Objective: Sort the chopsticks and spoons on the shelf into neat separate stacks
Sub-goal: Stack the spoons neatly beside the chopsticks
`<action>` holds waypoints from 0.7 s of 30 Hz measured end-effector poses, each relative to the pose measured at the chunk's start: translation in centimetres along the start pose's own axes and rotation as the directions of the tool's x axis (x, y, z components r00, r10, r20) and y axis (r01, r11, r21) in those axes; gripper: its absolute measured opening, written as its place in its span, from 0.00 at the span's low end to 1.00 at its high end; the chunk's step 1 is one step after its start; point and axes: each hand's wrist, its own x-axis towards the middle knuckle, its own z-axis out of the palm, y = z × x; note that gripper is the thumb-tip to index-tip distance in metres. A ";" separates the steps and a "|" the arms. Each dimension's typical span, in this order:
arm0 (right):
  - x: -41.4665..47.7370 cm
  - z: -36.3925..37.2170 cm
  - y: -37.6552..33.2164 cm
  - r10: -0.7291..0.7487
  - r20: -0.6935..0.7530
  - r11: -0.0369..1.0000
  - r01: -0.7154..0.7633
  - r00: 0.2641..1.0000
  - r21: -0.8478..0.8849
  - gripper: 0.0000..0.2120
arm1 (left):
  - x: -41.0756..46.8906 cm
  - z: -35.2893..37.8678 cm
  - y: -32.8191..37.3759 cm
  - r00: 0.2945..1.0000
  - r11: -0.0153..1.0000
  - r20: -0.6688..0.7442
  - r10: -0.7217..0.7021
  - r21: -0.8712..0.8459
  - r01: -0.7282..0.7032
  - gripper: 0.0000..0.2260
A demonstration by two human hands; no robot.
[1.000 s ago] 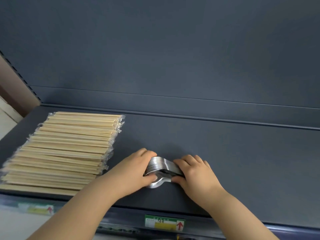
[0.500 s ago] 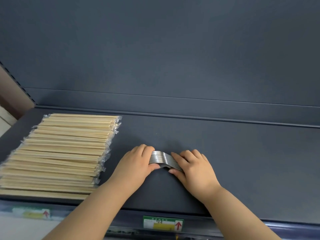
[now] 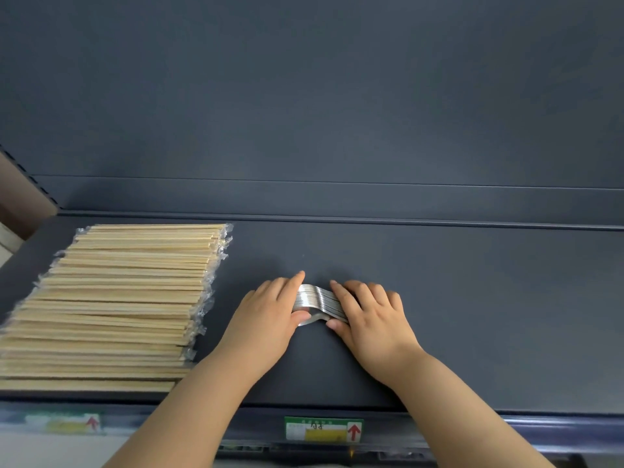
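Note:
A tight stack of metal spoons (image 3: 317, 300) stands on edge on the dark grey shelf (image 3: 472, 315), near its middle. My left hand (image 3: 270, 319) grips the stack's left end, thumb in front and fingers over the top. My right hand (image 3: 371, 319) grips the right end the same way. Only the middle of the spoons shows between my hands. A wide, neat pile of wrapped wooden chopsticks (image 3: 118, 298) lies flat at the left of the shelf, apart from both hands.
The shelf's back wall (image 3: 304, 113) rises behind. Price labels (image 3: 322, 430) with red arrows sit on the front rail. Bare shelf stretches to the right of my hands.
Both hands have slid the spoon stack away from the front edge, farther back on the shelf. The spoon bowl that showed below the stack is now mostly covered.

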 end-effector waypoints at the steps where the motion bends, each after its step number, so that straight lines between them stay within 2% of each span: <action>1: 0.2 0.0 0.0 -0.001 0.015 1.000 0.001 1.000 -0.001 0.28 | 0.0 0.1 0.1 1.000 1.000 -0.013 -0.024 -0.005 0.023 0.27; 9: -0.1 -0.8 -0.2 0.029 0.099 0.999 -0.033 0.995 0.033 0.35 | 0.2 -0.4 0.2 0.997 0.986 0.008 -0.077 -0.145 0.077 0.30; 21: -0.1 -1.2 -0.8 0.108 0.239 0.993 -0.115 0.965 0.016 0.37 | -0.5 -0.9 -0.5 0.998 0.997 0.024 -0.049 -0.063 0.051 0.34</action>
